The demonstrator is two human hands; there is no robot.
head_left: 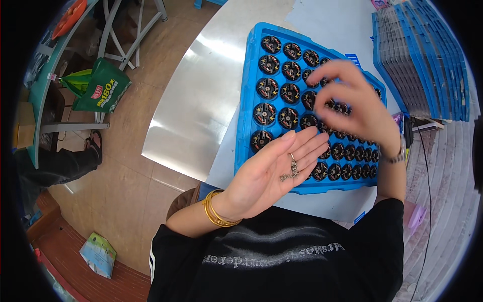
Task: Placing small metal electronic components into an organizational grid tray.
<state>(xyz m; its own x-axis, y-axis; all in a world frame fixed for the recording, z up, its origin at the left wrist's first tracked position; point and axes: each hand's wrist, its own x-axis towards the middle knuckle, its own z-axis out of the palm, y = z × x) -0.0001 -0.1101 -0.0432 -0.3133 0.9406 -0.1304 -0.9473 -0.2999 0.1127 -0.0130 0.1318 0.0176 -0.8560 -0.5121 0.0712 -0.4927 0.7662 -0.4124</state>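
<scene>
Small silvery metal pieces lie on the unfurled left grip, and below the curled right grip, contents unclear, sits a blue rectangular plastic tray.

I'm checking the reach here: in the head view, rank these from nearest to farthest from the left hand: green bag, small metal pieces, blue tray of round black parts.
From the left hand:
1. Small metal pieces: in its palm.
2. Blue tray: partly hidden behind its fingers.
3. Green bag: far to the left.
</scene>
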